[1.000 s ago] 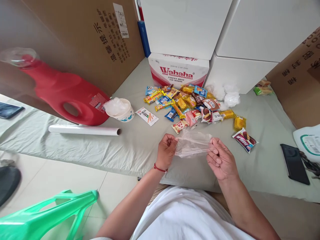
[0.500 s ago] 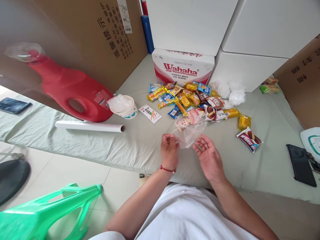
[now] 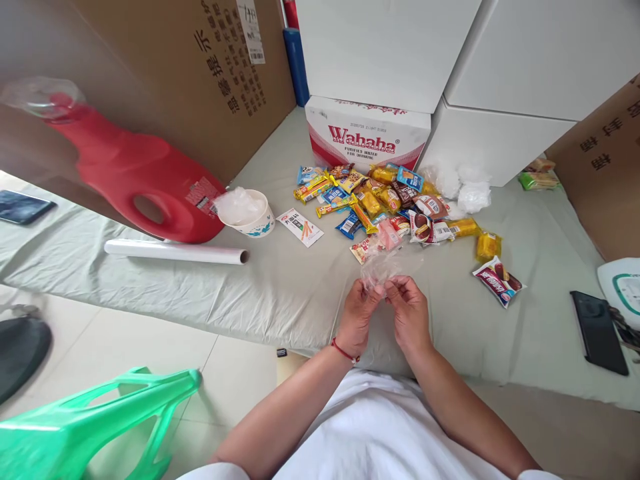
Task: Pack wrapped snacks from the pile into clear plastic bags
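Note:
A thin clear plastic bag (image 3: 379, 268) is pinched between both hands just above the pale green sheet (image 3: 280, 280). My left hand (image 3: 358, 315), with a red string at the wrist, grips its lower left part with closed fingers. My right hand (image 3: 409, 311) is closed on the bag's right side, touching the left hand. Just beyond the bag lies a pile of wrapped snacks (image 3: 385, 200), with a pink packet (image 3: 387, 235) nearest. One purple snack packet (image 3: 497, 281) lies apart on the right.
A red jug (image 3: 135, 177), a paper cup with plastic inside (image 3: 246, 212) and a white roll (image 3: 175, 252) lie left. A Wahaha carton (image 3: 367, 133), white boxes and cardboard stand behind. A black phone (image 3: 599, 323) lies right, a green plastic stool (image 3: 95, 420) lower left.
My right hand let go of the stretched bag, opened, then closed on it again beside the left hand. The bag is now bunched small between both hands.

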Action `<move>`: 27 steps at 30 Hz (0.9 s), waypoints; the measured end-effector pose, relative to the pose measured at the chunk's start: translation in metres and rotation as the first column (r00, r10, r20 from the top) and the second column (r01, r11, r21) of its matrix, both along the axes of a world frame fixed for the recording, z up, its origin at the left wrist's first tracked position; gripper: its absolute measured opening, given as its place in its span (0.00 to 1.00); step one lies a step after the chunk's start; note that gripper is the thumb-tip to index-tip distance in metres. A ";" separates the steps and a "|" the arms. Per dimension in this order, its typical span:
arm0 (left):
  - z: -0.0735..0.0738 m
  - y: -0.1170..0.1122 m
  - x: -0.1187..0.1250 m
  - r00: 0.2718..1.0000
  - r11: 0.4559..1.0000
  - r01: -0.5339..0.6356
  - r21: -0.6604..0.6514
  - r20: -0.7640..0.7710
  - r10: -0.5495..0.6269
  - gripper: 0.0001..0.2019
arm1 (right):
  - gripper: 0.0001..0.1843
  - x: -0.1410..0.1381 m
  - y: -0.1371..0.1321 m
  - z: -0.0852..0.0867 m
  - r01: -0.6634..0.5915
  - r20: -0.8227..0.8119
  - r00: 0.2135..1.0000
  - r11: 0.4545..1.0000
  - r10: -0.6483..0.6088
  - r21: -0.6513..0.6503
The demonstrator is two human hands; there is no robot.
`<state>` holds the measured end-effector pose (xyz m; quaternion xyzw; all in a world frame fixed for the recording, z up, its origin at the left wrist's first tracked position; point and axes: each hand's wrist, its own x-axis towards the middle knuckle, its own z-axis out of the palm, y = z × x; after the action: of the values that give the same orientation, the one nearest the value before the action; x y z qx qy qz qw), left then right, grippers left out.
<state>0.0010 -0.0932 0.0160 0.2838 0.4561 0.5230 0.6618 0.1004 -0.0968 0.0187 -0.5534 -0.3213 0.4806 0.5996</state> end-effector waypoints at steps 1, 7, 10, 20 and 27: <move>0.000 0.001 0.000 0.999 1.000 -0.029 0.012 -0.026 0.029 0.22 | 0.16 -0.001 -0.001 0.000 0.011 0.025 1.000 1.000 -0.011 0.009; 0.001 0.020 -0.010 0.963 0.967 -0.113 -0.226 0.214 0.163 0.14 | 0.18 0.004 0.000 0.007 0.065 -0.052 0.996 0.997 -0.067 -0.048; 0.005 0.030 -0.017 0.917 0.937 -0.079 -0.342 0.343 0.202 0.11 | 0.20 0.007 0.000 0.013 0.011 -0.132 0.991 0.995 -0.024 -0.097; 0.009 0.043 -0.014 0.956 0.941 -0.183 -0.285 0.172 0.238 0.16 | 0.19 0.002 -0.003 0.022 -0.102 -0.213 0.974 0.987 0.074 -0.124; -0.008 0.062 -0.015 0.908 0.917 -0.398 -0.028 -0.153 0.390 0.22 | 0.19 0.003 0.001 0.025 -0.019 -0.142 0.990 0.996 0.006 -0.090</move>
<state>-0.0144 -0.0313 0.0084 0.2032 0.5658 0.6102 0.5159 0.1037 -0.0960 0.0434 -0.5428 -0.2593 0.5364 0.5920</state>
